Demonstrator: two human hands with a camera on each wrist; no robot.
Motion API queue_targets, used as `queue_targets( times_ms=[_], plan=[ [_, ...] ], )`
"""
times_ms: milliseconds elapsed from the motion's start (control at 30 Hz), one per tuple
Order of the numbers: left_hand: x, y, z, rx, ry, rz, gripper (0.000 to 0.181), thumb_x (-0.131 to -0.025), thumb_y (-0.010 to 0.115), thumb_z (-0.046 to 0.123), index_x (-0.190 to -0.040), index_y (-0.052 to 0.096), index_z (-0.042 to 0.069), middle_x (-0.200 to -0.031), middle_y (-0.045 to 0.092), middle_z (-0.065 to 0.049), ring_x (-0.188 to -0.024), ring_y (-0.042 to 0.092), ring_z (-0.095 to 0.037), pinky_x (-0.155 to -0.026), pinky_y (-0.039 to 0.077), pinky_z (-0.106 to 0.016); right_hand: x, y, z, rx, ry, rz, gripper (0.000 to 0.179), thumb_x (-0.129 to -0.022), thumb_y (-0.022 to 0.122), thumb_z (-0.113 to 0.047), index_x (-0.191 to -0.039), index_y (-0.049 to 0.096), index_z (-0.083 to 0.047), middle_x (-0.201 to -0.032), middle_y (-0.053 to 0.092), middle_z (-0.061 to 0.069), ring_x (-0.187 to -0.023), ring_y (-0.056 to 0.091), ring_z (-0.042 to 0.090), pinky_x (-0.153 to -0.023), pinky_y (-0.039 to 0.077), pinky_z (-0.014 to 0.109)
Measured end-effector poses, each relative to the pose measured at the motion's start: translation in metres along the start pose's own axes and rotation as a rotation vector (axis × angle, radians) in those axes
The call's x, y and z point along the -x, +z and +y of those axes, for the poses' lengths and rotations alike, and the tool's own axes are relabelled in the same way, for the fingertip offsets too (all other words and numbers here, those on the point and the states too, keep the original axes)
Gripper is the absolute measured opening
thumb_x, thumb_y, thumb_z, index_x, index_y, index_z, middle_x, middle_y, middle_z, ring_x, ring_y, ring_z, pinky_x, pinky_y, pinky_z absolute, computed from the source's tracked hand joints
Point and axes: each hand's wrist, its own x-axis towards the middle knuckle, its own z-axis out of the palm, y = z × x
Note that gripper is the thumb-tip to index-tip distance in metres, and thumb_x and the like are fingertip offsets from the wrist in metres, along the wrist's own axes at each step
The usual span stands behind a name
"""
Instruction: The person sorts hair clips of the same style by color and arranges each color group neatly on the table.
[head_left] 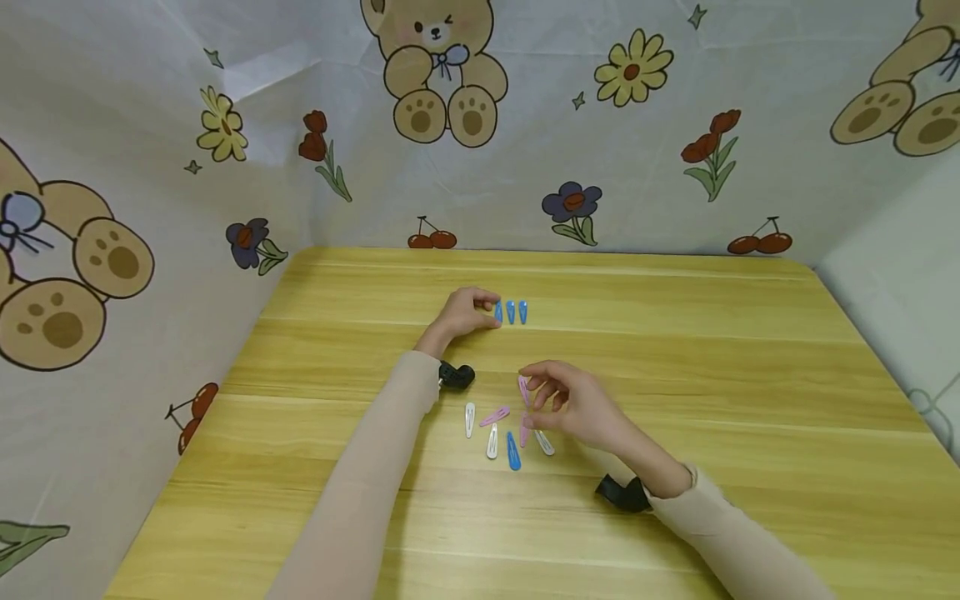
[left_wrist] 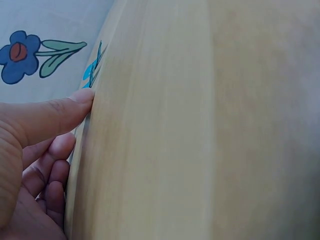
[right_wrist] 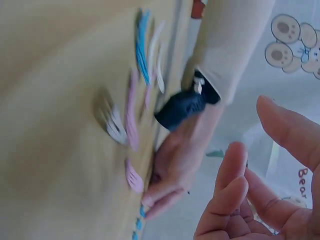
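We look over a yellow-toned wood-grain tabletop [head_left: 712, 367], its plank lines running from nine to three o'clock and its far corners rounded at eleven and one. From nine round to twelve o'clock, a white, creased sheet [head_left: 525, 108] borders the wood, printed with beige bears [head_left: 445, 104], yellow daisies [head_left: 632, 71], red tulips [head_left: 701, 150] and red cherries [head_left: 432, 240]; at three o'clock the side looks paler

Toward twelve on the wood, we see a row of glossy, blue, teardrop-shaped hair clips [head_left: 511, 312], three side by side. Our left hand [head_left: 467, 310] comes in from the nine-o'clock side, thumb and forefinger pinching the nearest blue clip [head_left: 498, 312], at the row's nine-o'clock end

Nearer us lies a loose scatter: slim pink teardrop-shaped clips [head_left: 495, 416] toward ten, one and three, white teardrop-shaped clips [head_left: 469, 420] at nine, seven and four, and a single bright-blue teardrop-shaped clip [head_left: 513, 451] at six. Our right hand [head_left: 573, 408] hovers at the scatter's two-o'clock side, thumb and fingertips apart. Cream sleeves [head_left: 375, 467] and black wrist devices [head_left: 624, 494] show below both hands
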Motion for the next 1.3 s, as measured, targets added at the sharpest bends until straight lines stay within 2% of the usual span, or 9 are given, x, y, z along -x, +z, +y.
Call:
queue_targets(
  times_ms=[100,267,400,567,967,1300],
  plan=[
    [0.000,0.000,0.000,0.002,0.008,0.002,0.045,-0.081,0.079,0.011,-0.124,0.067,0.007,-0.098,0.060,-0.005,-0.095,0.054,-0.021,-0.089,0.045,-0.034,0.007,0.010,0.004,-0.022,0.016,-0.028,0.058,-0.070,0.086,-0.003,-0.122,0.062,0.003,-0.101,0.065,0.014,-0.079,0.064,0.016,-0.065,0.052,0.028],
    [0.000,0.000,-0.002,0.006,0.009,-0.002,0.045,-0.082,0.079,0.011,-0.125,0.066,0.007,-0.100,0.061,-0.006,-0.097,0.055,-0.022,-0.090,0.046,-0.035,0.015,0.023,0.011,-0.031,0.068,-0.078,0.058,-0.069,0.087,-0.006,-0.120,0.062,0.001,-0.098,0.065,0.009,-0.076,0.061,0.018,-0.061,0.046,0.022],
    [0.000,0.000,-0.003,0.009,-0.002,0.004,0.045,-0.082,0.079,0.011,-0.125,0.067,0.008,-0.100,0.061,-0.005,-0.097,0.054,-0.021,-0.089,0.046,-0.034,0.018,0.030,0.014,-0.005,0.042,-0.091,0.056,-0.067,0.089,-0.007,-0.117,0.064,-0.003,-0.093,0.064,0.005,-0.074,0.060,0.016,-0.061,0.043,0.021],
    [0.001,0.001,-0.002,0.018,-0.009,0.001,0.046,-0.081,0.079,0.011,-0.125,0.066,0.008,-0.099,0.060,-0.005,-0.096,0.053,-0.020,-0.087,0.045,-0.032,0.021,0.037,0.017,0.038,-0.007,-0.111,0.055,-0.065,0.090,-0.010,-0.114,0.065,-0.005,-0.088,0.062,0.001,-0.073,0.058,0.012,-0.063,0.045,0.022],
    [0.000,0.002,-0.004,0.030,0.000,0.007,0.045,-0.082,0.079,0.010,-0.125,0.066,0.007,-0.100,0.061,-0.005,-0.098,0.055,-0.021,-0.091,0.046,-0.034,0.022,0.042,0.018,0.148,-0.066,-0.100,0.050,-0.063,0.092,-0.011,-0.106,0.067,-0.005,-0.082,0.056,0.000,-0.072,0.052,0.007,-0.065,0.046,0.020],
    [-0.001,0.002,-0.003,0.031,-0.002,0.006,0.045,-0.081,0.079,0.010,-0.124,0.067,0.007,-0.099,0.061,-0.005,-0.097,0.054,-0.021,-0.092,0.046,-0.034,0.023,0.043,0.017,0.170,-0.025,-0.125,0.048,-0.065,0.091,-0.014,-0.106,0.069,-0.005,-0.088,0.057,0.000,-0.068,0.047,0.007,-0.060,0.042,0.018]
  ],
)
